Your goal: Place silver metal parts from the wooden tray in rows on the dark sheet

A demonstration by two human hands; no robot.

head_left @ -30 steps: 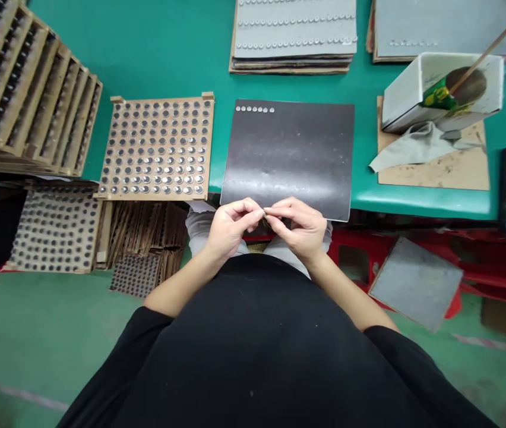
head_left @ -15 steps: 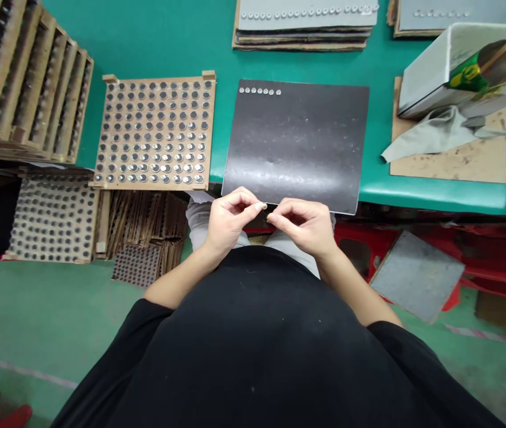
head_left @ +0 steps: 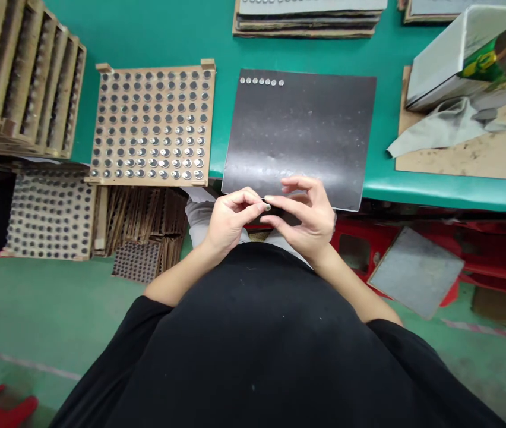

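Observation:
My left hand (head_left: 235, 215) pinches a small round metal piece (head_left: 268, 207) between thumb and forefinger, just off the near edge of a dark flat board (head_left: 300, 131). Close by on its right is my right hand (head_left: 304, 215), with thumb and fingers spread apart. Its forefinger tip is right beside the metal piece; I cannot tell whether they touch. Along the board's far left edge runs a short row of several small silvery discs (head_left: 261, 81).
On the left is a wooden tray (head_left: 157, 183) with rows of dark round pieces, some bearing silvery parts. Beyond it stand stacked wooden trays (head_left: 34, 77). Stacked boards (head_left: 310, 27) lie at the back. To the right, a white box (head_left: 435, 56) and a cloth (head_left: 440, 131) rest on cardboard (head_left: 462, 160).
My right hand has gone from a pinch to spread fingers, its forefinger closer to the metal piece. My left hand keeps its pinch. The view has shifted slightly.

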